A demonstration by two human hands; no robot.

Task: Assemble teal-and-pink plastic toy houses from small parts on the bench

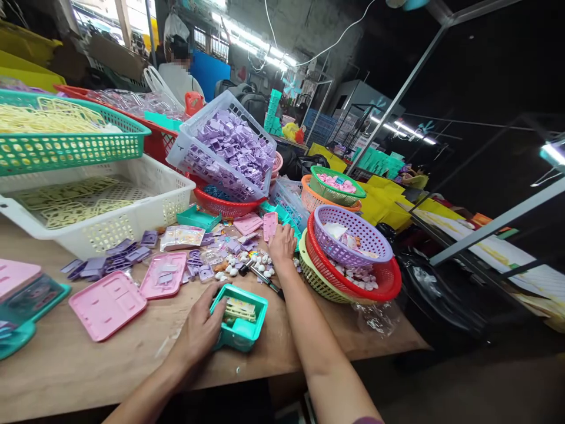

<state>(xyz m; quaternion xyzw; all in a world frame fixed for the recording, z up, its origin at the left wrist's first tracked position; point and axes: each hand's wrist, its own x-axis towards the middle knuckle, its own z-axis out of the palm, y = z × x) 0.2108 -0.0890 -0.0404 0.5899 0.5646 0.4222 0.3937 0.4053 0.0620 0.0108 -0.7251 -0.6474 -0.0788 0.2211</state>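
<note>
Nearest on the tabletop (88, 365), the left hand (200, 330) closes its grip on the teal tray (245, 337), likely to stop it sliding. Beyond, the right hand (282, 242) lies palm-down over small white pieces (256, 262); I cannot tell its grip. Farther back, 1 white basket (194, 160) of purple parts (238, 144) tilts forward, within reach.

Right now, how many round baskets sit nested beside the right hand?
3, beside the right hand: purple basket on top, red basket under it, yellow-green basket lowest; others may be hidden between.
</note>
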